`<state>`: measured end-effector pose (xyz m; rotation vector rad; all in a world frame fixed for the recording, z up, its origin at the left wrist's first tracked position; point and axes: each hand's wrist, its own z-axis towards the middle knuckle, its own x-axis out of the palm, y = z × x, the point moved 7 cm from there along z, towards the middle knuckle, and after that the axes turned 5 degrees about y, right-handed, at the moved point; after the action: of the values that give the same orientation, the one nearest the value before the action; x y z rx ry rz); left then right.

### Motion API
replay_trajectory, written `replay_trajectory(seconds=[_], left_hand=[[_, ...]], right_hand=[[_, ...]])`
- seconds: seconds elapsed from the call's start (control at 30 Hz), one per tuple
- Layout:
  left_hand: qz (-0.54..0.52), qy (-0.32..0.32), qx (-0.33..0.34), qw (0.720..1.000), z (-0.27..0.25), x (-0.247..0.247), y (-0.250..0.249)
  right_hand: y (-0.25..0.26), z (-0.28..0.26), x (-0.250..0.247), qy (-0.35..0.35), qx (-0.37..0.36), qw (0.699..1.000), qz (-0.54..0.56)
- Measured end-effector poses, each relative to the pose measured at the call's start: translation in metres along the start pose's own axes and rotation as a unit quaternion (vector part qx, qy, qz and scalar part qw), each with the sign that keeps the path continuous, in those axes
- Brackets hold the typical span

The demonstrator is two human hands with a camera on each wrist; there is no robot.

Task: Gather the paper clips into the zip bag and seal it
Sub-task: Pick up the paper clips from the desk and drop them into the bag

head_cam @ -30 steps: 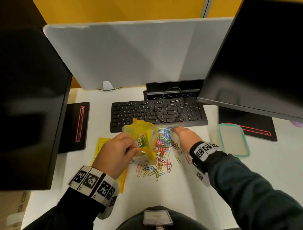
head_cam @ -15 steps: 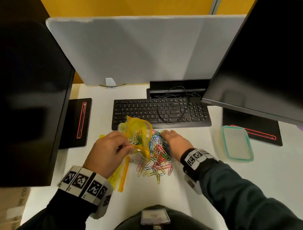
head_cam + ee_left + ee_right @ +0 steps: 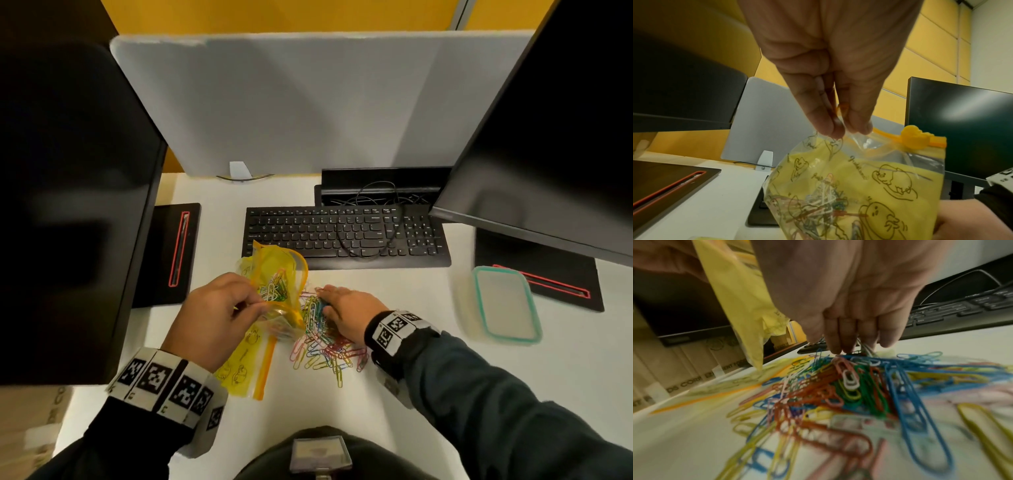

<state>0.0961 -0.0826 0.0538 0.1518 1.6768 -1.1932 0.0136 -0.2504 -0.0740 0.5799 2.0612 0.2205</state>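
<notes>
Head view: left hand (image 3: 219,315) pinching the open yellow zip bag (image 3: 274,274) by its rim at frame centre, clips already inside. Right hand (image 3: 346,308) lying fingers extended on the coloured paper clips (image 3: 325,346), just right of the bag, below the keyboard (image 3: 342,236).

White desk (image 3: 428,394): keyboard (image 3: 346,236), paper clips (image 3: 325,349) (loose pile).

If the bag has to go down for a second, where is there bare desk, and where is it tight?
Bare desk lies between the keyboard and the right arm, left of the teal-rimmed lid. More lies nearer the body, below the paper clips. It is crowded where the left hand holds the zip bag beside the clips.
</notes>
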Motion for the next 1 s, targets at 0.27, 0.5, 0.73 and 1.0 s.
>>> replay_trajectory(seconds=[0.27, 0.5, 0.73, 1.0], left_hand=[[0.008, 0.003, -0.004, 1.000, -0.001, -0.003, 0.000], [0.001, 0.046, -0.001, 0.999, -0.002, 0.010, 0.001], [0.000, 0.073, 0.026, 0.997, 0.006, 0.033, -0.015], [0.000, 0.083, 0.041, 0.996, -0.002, 0.040, -0.028]], right_hand=[[0.012, 0.034, 0.010, 0.051, -0.024, 0.997, -0.047], [-0.009, -0.023, 0.008, -0.071, -0.039, 0.994, 0.070], [-0.104, -0.108, 0.028, -0.044, 0.192, 0.971, 0.134], [-0.063, -0.053, 0.015, -0.056, 0.138, 0.985, 0.090]])
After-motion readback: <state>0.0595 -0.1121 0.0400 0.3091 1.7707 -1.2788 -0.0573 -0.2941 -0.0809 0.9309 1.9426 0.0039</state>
